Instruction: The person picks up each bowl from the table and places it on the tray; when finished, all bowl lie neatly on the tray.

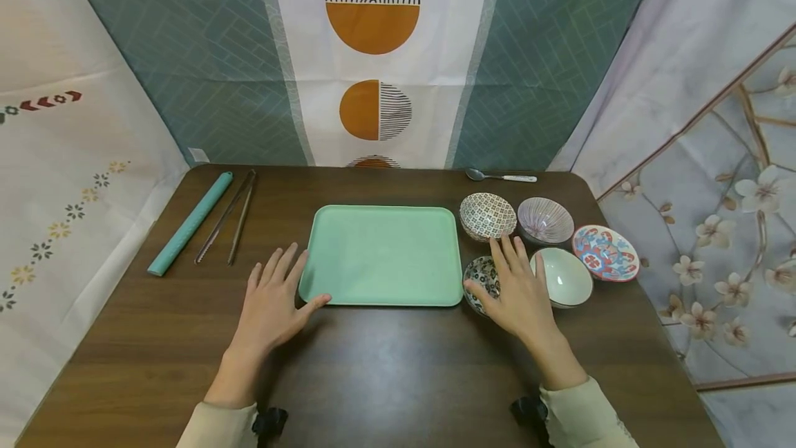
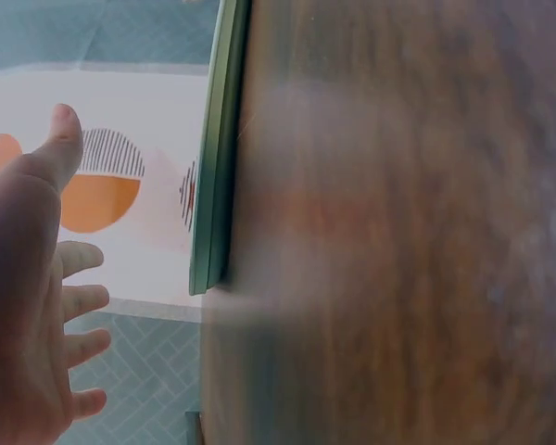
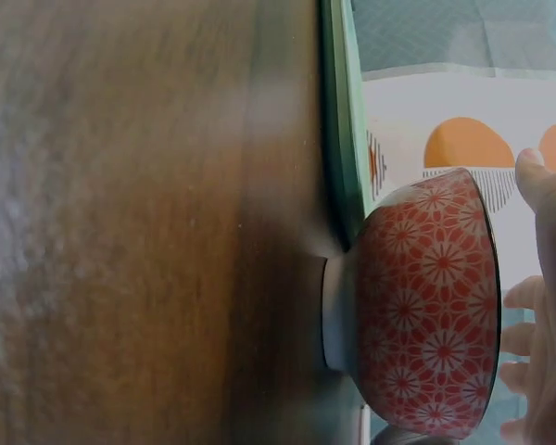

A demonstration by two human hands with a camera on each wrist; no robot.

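My left hand (image 1: pixel 272 310) hovers with spread fingers by the left front corner of a mint green tray (image 1: pixel 382 254). Nothing is in its grasp. My right hand (image 1: pixel 521 301) is spread above a small bowl (image 1: pixel 479 281) with a dark floral inside, partly covering it. In the right wrist view, a bowl with red flower patterns outside (image 3: pixel 431 306) stands upright beside the tray's edge, fingers near its rim. Around this hand are a pale green bowl (image 1: pixel 566 278), a brown-patterned bowl (image 1: pixel 487 215), a striped purplish bowl (image 1: pixel 546 220) and a red-and-blue patterned dish (image 1: pixel 605 253).
A teal rolled cylinder (image 1: pixel 191 223) lies at the left of the wooden table (image 1: pixel 373 379), with metal tongs (image 1: pixel 226 216) beside it. At the back right, a spoon (image 1: pixel 497 176) with a pale handle lies near the table's far edge. Hanging cloths surround the table.
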